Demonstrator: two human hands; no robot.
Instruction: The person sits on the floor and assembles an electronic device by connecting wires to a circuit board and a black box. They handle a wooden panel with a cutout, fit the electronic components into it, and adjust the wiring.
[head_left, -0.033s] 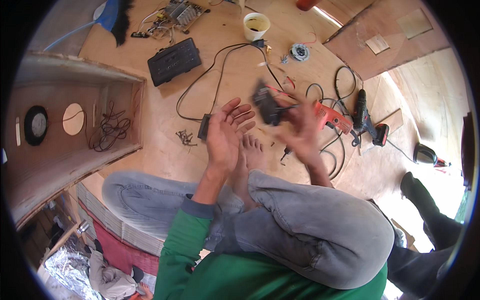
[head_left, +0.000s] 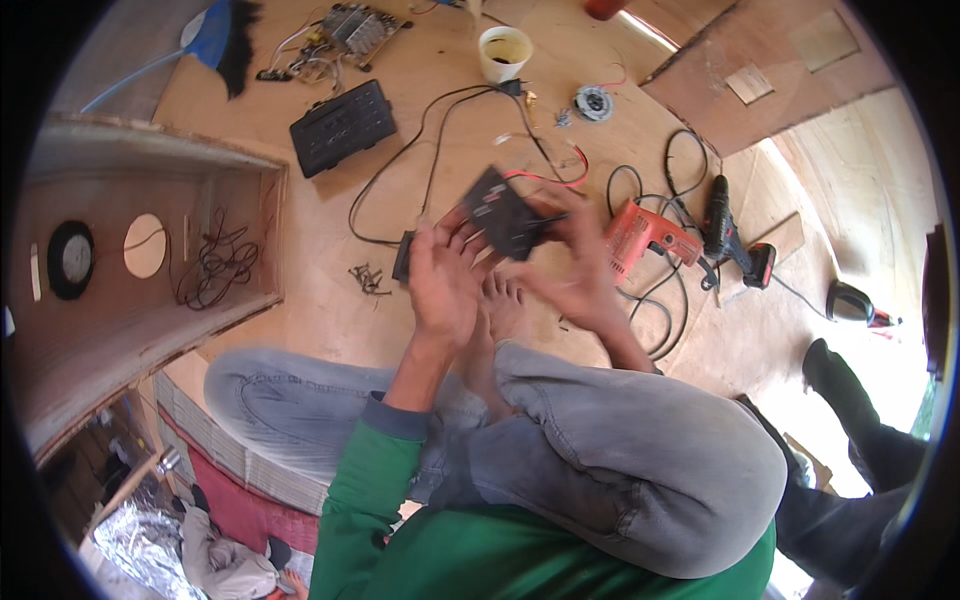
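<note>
Black panel [head_left: 497,212] between hands [head_left: 447,290], apparently right-held.

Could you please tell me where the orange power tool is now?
In the head view, the orange power tool lies right of centre, between the right hand and the black cordless drill.

The camera is worn on your head and it looks down, upright, over your jeans [head_left: 650,455] at lower centre; your left hand [head_left: 445,290] and right hand [head_left: 582,275] are near, mid-frame, while the fisheye bends straight edges toward the dark rim
</note>
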